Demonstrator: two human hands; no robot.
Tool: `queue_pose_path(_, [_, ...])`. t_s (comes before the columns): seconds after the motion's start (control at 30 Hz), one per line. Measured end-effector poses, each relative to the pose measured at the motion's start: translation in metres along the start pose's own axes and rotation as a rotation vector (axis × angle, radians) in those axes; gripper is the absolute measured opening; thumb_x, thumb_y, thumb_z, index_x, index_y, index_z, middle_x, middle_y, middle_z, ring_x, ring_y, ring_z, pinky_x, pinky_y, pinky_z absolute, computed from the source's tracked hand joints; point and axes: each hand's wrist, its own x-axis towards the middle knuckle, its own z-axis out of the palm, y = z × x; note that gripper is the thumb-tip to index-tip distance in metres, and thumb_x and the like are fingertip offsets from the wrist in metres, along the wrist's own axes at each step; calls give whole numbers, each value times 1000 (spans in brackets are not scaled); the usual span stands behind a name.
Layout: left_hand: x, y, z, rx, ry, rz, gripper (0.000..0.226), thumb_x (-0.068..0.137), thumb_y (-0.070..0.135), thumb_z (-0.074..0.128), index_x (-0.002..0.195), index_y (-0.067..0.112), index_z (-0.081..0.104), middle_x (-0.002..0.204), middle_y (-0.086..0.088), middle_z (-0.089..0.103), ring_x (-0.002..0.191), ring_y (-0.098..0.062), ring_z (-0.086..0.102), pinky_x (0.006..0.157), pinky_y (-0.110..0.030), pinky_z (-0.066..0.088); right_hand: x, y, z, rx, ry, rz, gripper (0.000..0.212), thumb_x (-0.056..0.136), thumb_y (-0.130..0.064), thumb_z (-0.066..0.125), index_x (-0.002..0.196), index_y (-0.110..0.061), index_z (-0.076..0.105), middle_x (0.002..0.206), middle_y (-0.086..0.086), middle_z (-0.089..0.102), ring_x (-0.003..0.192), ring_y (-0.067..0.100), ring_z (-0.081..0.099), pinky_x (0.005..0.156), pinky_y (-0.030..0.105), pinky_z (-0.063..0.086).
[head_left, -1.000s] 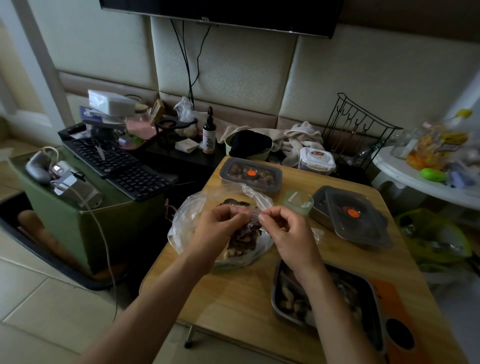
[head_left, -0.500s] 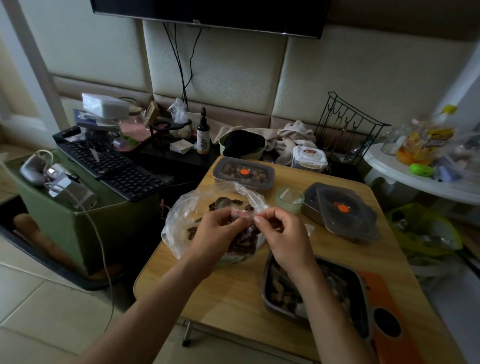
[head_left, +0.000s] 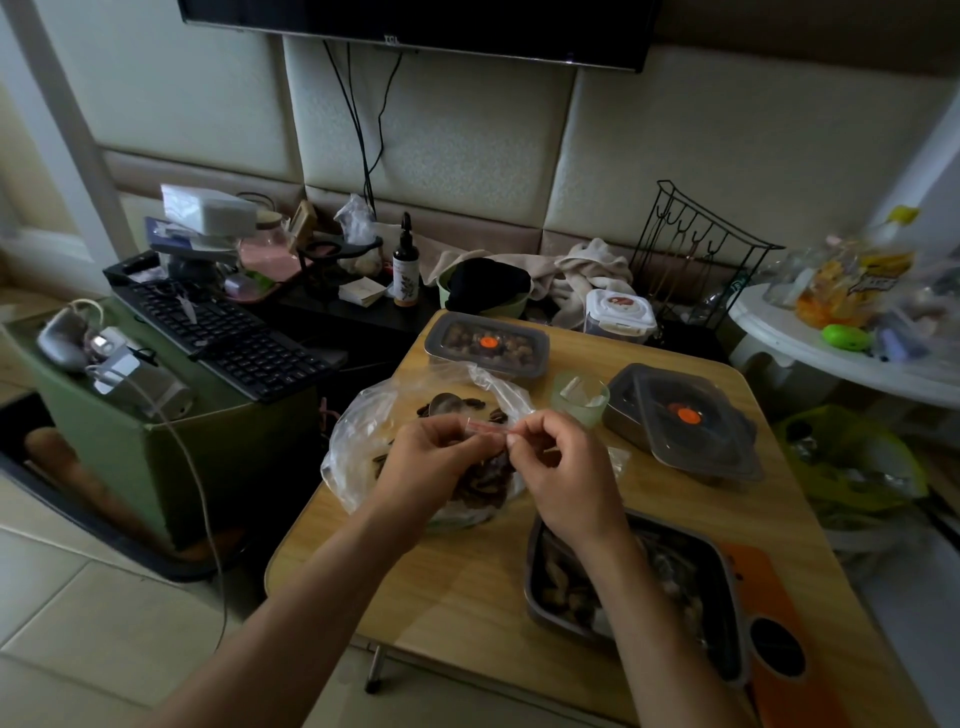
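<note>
- Padded wall panels (head_left: 467, 145) close the scene behind the wooden table (head_left: 457, 587), with a dark television (head_left: 415, 26) mounted above them.
- Wooden table: the landmark for every entry below. It fills the lower middle of your view, and both your forearms reach in over its near edge.
- Green cabinet (head_left: 218, 467), off the table's left side, carries a black keyboard (head_left: 234, 338).
- White side table (head_left: 810, 348), off the table's right side, is crowded with bottles and packets.
- Steel tray (head_left: 535, 597), at the table's near right corner, holds dark food; your right forearm passes over it.
- Clear plastic bag (head_left: 363, 441), on the table's left half, lies slack and open, with dark sliced pieces (head_left: 483, 483) inside, directly beneath your hands.
- Square lidded container (head_left: 685, 415), on the table's right half, bears an orange dot on its lid.
- Rectangular lidded container (head_left: 488, 345), at the table's far edge, bears a like dot.
- Left hand (head_left: 426, 462), above the table's left half: fingers curled, thumb and forefinger pinching the left end of the pinkish strip.
- Right hand (head_left: 566, 478), above the table's middle: curled likewise, pinching the strip's right end.
- Green cup (head_left: 579, 397) stands on the table between the two lidded containers.
- Pinkish strip (head_left: 485, 428), the thing you are working on, is held level between your hands just above the bag. Whether it is the bag's own sealing edge cannot be told.
</note>
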Motion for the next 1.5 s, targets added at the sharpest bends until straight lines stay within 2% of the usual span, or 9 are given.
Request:
queue_pose_path(0.1, [-1,0,0,-11,4,4,11,90,14,74,95,5,78,87,-9,78,79,-14,75,65,-18,55,0,-1,3,-108,18,-79,15,94,-8,69,84,-18,64,83,-11,61,80,-3,60,65,6,43])
queue_pose_path(0.27, [-3,-2,2,37,21,23,12,94,19,71,97,10,79,88,-5,78,83,-14,76,67,-18,56,-2,-3,8,-189,41,-75,12,97,-14,66,87,-19,63,87,-12,57,85,-4,56,68,8,44])
queue_pose_path(0.43, [-3,-1,5,89,117,43,11,97,25,68,94,17,75,82,1,77,78,-9,74,64,-19,57,0,-3,3,-85,29,-7,7,97,-18,68,90,-20,69,88,-7,67,80,6,63,66,18,53])
queue_pose_path(0.57, [-4,5,3,50,137,33,12,101,23,61,92,23,69,75,11,75,68,-4,71,59,-18,54,1,-1,-6,35,16,55,11,99,-17,68,89,-19,72,82,-8,70,78,4,65,66,11,48])
queue_pose_path(0.8, [-9,9,4,-14,52,31,11,99,25,63,92,20,70,78,4,76,71,-11,74,59,-21,55,0,2,-9,232,-24,156,7,98,-23,69,92,-21,72,85,-11,71,80,3,66,71,17,52])
queue_pose_path(0.93, [-9,7,4,-21,36,18,11,98,29,63,96,22,71,83,3,77,77,-13,74,65,-23,59,0,6,-7,187,-46,139,8,98,-24,71,90,-22,72,86,-6,72,83,10,68,74,26,57])
queue_pose_path(1.1, [-7,7,3,-82,-25,-10,28,87,39,69,103,16,72,93,-8,77,87,-23,75,74,-32,61,1,6,-9,220,-15,116,12,98,-21,68,87,-20,69,84,-1,69,82,17,67,78,37,57])
queue_pose_path(1.3, [-5,7,4,-81,-3,28,12,94,24,68,96,13,73,88,-6,77,81,-16,75,68,-24,59,2,6,-8,307,-44,106,12,97,-20,68,85,-18,67,77,-7,62,76,11,58,74,34,51])
queue_pose_path(1.5, [-6,6,4,-75,15,65,15,97,20,66,101,7,74,86,-7,77,77,-14,74,66,-20,57,2,8,-2,322,-38,116,10,92,-29,67,87,-20,68,79,-7,66,78,10,61,74,32,52])
